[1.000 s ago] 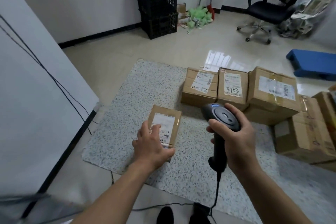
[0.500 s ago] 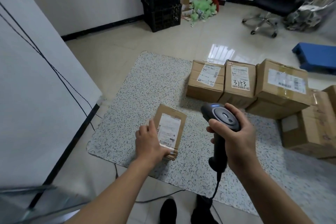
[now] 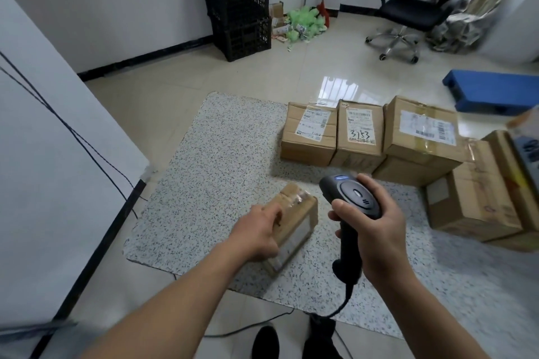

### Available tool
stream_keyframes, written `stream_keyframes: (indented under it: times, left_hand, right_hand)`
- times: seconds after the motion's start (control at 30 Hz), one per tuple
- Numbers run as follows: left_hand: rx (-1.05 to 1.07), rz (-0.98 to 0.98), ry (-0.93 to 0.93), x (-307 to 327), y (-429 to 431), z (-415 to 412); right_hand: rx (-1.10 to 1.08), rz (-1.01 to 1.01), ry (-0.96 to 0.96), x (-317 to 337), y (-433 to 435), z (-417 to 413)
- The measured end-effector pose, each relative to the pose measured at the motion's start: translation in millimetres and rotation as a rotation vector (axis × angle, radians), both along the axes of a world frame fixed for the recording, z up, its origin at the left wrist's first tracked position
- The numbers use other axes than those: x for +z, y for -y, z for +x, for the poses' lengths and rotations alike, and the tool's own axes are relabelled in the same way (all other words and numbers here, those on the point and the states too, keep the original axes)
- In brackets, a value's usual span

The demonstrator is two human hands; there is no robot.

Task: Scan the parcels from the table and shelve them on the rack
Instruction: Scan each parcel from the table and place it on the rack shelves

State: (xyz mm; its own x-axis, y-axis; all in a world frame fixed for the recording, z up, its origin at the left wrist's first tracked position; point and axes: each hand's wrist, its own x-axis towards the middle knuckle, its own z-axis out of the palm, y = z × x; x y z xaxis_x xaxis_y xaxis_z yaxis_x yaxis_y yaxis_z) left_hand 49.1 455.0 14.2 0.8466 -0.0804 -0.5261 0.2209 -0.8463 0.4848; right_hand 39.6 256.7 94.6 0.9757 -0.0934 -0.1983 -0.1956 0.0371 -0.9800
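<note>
My left hand (image 3: 256,230) grips a small cardboard parcel (image 3: 294,224) near the front of the speckled table (image 3: 210,172). The parcel is tipped up on its side, its white label facing right toward the scanner. My right hand (image 3: 376,230) holds a black barcode scanner (image 3: 350,198) upright just right of the parcel, its cable hanging down off the table edge. Three labelled parcels (image 3: 358,137) stand in a row at the table's far side, the middle one marked 3753.
More cardboard boxes (image 3: 472,198) are stacked at the table's right. On the floor beyond stand black crates (image 3: 239,9), an office chair (image 3: 414,9) and a blue pallet (image 3: 493,90). A white panel (image 3: 43,154) with black cables runs along the left.
My left hand has closed on the small parcel and tipped it from flat onto its side, label now turned to the right. The scanner hand stays about where it was.
</note>
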Motion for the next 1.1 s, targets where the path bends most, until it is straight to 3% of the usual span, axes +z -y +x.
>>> stream_keyframes:
  times: [0.13, 0.23, 0.57, 1.1]
  left_hand:
    - [0.250, -0.410, -0.186, 29.6, -43.5, 26.6]
    - [0.346, -0.554, -0.182, 59.7, -75.3, 45.0]
    - [0.224, -0.443, -0.126, 130.8, -114.7, 72.6]
    - [0.241, -0.363, -0.016, 187.3, -134.1, 53.8]
  right_hand:
    - [0.108, -0.066, 0.027, 6.4, -0.3, -1.2]
    - [0.254, -0.122, 0.048, 14.3, -7.7, -4.5]
    - [0.378, -0.182, 0.141, 40.0, -36.4, -10.8]
    - [0.429, -0.236, 0.268, 86.1, -30.7, -38.0]
